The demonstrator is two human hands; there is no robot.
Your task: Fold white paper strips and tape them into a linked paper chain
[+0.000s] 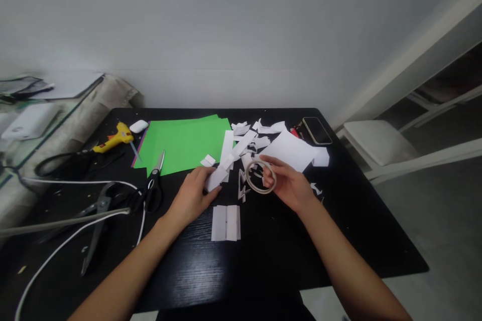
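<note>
My left hand is closed on a folded white paper piece just above the black table. A roll of clear tape is gripped by my right hand, fingers curled round its ring. The two hands are close together at the table's middle. Below them lies a flat folded white paper piece. Behind them sits a heap of white paper scraps and a larger white sheet.
Green paper sheets lie at the back left with black scissors on their edge. A yellow glue gun, pliers, white cables, and a phone are also on the table. A white chair stands to the right.
</note>
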